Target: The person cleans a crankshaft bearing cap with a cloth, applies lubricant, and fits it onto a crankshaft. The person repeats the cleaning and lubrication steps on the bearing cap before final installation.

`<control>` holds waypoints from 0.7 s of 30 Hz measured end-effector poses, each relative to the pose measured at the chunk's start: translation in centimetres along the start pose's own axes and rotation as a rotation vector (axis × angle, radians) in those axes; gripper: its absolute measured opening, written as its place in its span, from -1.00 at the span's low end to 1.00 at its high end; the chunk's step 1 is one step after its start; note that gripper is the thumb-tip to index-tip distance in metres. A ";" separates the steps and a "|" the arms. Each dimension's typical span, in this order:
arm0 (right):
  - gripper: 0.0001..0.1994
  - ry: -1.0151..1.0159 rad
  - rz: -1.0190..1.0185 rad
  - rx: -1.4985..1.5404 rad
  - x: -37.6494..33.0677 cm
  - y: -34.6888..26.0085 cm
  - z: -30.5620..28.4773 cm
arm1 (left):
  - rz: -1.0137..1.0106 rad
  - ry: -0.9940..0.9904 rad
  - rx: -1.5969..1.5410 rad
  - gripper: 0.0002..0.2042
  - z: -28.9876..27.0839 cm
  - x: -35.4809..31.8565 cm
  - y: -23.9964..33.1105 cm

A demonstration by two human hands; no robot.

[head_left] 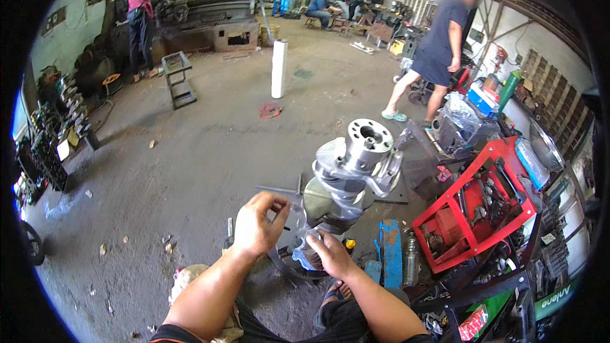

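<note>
A shiny metal crankshaft (343, 178) stands upright in front of me, its round flange with a ring of holes on top. My right hand (332, 255) is closed around a crumpled bluish plastic bag (307, 255) beside the crankshaft's lower part; what the bag contains is hard to see. To the left of the shaft, my left hand (259, 223) is raised with its fingers curled toward the thumb. Anything small in that pinch is too unclear to name.
On the right stands a red metal tray (419, 223) with loose tools, near a blue block (392, 254). A person in dark clothes (441, 44) walks at the right. A white cylinder (279, 68) and a metal frame stand (180, 81) are farther off. More crankshafts (75, 107) line the left.
</note>
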State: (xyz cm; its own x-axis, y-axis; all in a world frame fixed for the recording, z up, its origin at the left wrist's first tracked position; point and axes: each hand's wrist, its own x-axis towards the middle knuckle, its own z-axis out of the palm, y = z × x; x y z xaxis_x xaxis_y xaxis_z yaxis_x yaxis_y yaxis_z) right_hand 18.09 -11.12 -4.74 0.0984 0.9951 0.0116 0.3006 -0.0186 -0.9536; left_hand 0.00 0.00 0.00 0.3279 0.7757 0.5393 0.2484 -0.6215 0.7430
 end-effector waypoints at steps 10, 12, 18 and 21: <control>-0.57 -0.041 0.002 0.047 -0.8 -0.4 1.2 | -0.603 -0.074 -0.746 -0.84 -0.7 0.8 -1.7; -0.55 -0.046 -0.004 0.113 -1.0 -0.2 1.2 | -0.656 -0.112 -0.861 -0.84 -0.8 0.6 -1.9; -0.40 -0.056 -0.045 -0.122 -0.8 0.4 0.4 | -0.819 -0.036 -0.836 -0.78 -0.1 1.3 -4.0; -0.34 0.129 -0.040 -0.370 -0.1 -0.3 -0.4 | -0.730 0.051 -0.927 -0.79 0.6 2.1 -4.9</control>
State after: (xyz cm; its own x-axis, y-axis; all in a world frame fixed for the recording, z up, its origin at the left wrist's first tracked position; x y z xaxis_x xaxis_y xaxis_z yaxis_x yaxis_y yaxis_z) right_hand 18.33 -11.20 -4.33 0.1916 0.9757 0.1066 0.6256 -0.0377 -0.7792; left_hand 0.00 4.60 -2.79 0.3404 0.9309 -0.1327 -0.4019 0.2716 0.8745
